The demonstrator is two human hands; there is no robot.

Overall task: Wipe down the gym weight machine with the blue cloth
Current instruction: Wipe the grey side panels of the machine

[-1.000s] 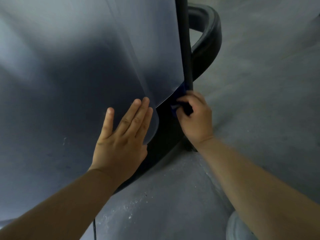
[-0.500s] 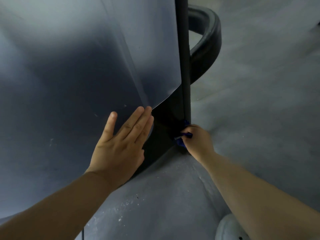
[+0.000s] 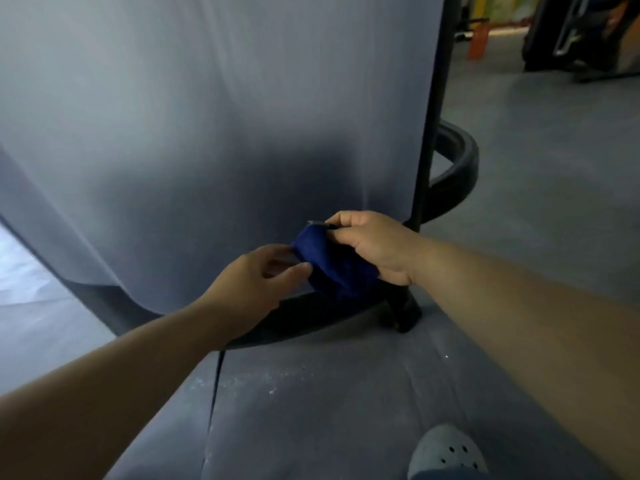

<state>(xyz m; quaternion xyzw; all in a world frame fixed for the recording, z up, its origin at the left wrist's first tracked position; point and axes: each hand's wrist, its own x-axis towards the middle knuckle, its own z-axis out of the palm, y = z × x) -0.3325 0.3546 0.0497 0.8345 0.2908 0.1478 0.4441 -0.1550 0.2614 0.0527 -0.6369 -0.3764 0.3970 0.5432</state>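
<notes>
- While the right hand [image 3: 375, 247] wraps round the bunched blue cloth [image 3: 334, 270], the left hand [image 3: 258, 282] pinches the cloth's left edge between thumb and forefinger.
- The cloth sits low before the machine's grey panel [image 3: 207, 133], near the black post [image 3: 433, 116]; whether it touches the panel I cannot tell.
- A grey shoe [image 3: 446, 452] stands on the floor [image 3: 311, 393].
</notes>
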